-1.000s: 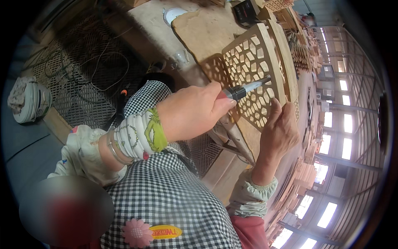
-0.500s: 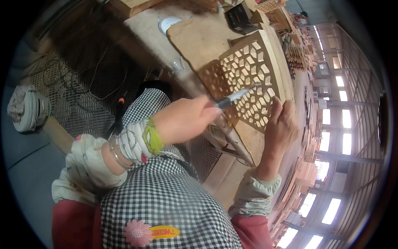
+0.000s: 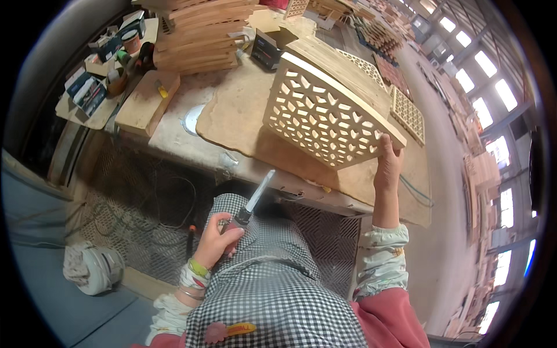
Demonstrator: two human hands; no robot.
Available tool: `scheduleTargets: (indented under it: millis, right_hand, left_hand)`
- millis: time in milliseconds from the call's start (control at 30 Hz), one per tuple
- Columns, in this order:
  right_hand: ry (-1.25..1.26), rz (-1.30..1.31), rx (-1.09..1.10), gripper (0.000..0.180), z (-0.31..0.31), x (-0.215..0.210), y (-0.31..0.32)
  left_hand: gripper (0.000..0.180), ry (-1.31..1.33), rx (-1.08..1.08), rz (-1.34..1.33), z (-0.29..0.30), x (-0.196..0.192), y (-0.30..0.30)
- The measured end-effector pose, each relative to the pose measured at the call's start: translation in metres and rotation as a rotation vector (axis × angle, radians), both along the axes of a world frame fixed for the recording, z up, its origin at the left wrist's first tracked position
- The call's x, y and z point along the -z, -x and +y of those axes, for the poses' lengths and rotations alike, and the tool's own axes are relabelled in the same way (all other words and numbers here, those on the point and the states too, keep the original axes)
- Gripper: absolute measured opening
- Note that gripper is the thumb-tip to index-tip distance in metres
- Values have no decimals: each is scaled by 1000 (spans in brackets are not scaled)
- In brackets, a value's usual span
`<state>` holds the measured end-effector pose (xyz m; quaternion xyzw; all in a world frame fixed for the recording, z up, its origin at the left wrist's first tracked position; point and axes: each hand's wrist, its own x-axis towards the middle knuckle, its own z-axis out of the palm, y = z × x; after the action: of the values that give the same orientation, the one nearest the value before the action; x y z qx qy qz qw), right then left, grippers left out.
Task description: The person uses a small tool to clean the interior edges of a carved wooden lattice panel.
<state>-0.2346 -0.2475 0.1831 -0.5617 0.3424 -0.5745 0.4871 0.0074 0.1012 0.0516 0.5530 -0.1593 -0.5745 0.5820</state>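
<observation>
Here, centre right of the frame, right hand gripping the lower corner of a tilted wooden lattice panel on the workbench, lower centre, left hand closed around a file over the lap

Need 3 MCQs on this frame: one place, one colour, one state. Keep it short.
1. Where is the lattice panel?
A. standing tilted on the workbench
B. on the floor
C. on the lap

2. What colour is the band at the left wrist?
A. blue
B. green
C. black

3. What is the tool doing?
A. inside a lattice hole
B. lying on the bench
C. held away from the panel

Key: 1 A, its lower edge rests on the workbench and the right hand grips its corner. 2 B, green wristband. 3 C, the left hand holds it above the lap.
</observation>
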Motion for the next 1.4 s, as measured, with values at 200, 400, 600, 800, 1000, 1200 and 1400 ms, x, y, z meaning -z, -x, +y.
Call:
scheduleTargets:
  millis: [200,400,600,800,1000,1200,1400]
  right_hand:
    - [157,-105,-116,39,7,29,-10]
    - [199,-104,-126,27,22,21,-15]
    - [230,-5,-73,37,14,13,-6]
    - [304,236,30,44,23,-73,2]
    - [503,757,-194,32,30,-114,-43]
    - [631,1258,-153,35,40,-91,-127]
    - [543,1401,-248,37,43,-89,-162]
  left_hand:
    - [60,-257,-128,-436,18,40,3]
    - [64,-94,-38,-955,6,-3,21]
    - [63,89,-34,-1377,-45,-98,-9]
    - [52,119,12,-1319,-61,-128,-12]
    - [47,53,93,-1014,-59,-89,4]
    - [45,-29,122,-737,-51,-52,4]
    - [37,-15,54,-608,-53,-27,-10]
